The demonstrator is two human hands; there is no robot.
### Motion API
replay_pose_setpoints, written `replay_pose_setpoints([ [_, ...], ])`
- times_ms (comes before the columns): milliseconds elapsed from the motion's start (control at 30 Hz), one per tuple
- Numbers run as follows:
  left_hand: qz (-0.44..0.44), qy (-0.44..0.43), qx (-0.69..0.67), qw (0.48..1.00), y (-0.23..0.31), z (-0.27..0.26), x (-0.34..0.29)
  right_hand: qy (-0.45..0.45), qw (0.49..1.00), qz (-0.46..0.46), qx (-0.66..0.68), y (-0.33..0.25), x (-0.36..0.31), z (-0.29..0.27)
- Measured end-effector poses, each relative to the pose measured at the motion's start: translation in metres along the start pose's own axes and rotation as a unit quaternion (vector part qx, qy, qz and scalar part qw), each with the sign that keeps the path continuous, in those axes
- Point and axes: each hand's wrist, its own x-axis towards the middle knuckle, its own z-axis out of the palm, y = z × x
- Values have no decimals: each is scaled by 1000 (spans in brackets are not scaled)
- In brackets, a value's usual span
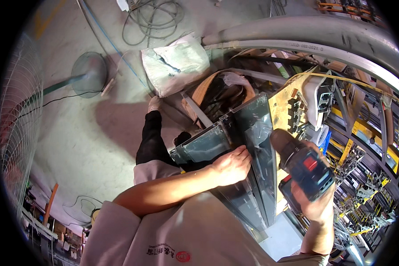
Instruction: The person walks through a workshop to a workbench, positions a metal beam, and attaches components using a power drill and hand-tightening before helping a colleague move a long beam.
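My right hand [317, 204] is wrapped round the grip of a dark cordless drill [309, 172] with a red patch on top. The drill is raised over the right side of the work, its rounded front end to the upper left. My left hand [232, 166] reaches across my body with its fingers pinched together. It is over the join of dark grey, glossy framed panels [260, 146] in front of me; whatever the fingers hold, if anything, is hidden. The panels lie at an angle to each other, partly covered by my forearm and shirt.
A yellowish wooden board [284, 108] with metal profile pieces lies beside the panels. Racks of metal profiles [363, 195] fill the right. A white sack [175, 64], a round fan base [89, 74] and coiled cable [153, 20] are on the floor. A large pipe [306, 33] spans the far right.
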Motion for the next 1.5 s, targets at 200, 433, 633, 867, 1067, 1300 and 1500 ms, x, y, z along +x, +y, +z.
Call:
replay_pose_setpoints([
  [200, 48, 62, 27, 997, -20, -6, 58, 39, 982, 157, 94, 24, 23, -10],
  [433, 0, 30, 57, 998, -29, 12, 75, 77, 991, 77, 76, 43, 37, -3],
  [633, 0, 14, 40, 999, -29, 12, 77, 73, 993, 68, 65, 44, 44, -6],
  [867, 3, 30, 62, 998, -30, 18, 77, -7, 999, 50, 6, 40, 59, -27],
  [1067, 2, 22, 75, 997, -29, 13, 77, 5, 1000, 19, 7, 39, 77, -22],
  [1300, -19, 26, 61, 998, -26, 16, 77, -40, 997, 73, -3, 43, 80, -26],
  [1500, -1, 27, 77, 997, -29, 13, 78, -23, 999, 44, 22, 67, 102, 4],
])
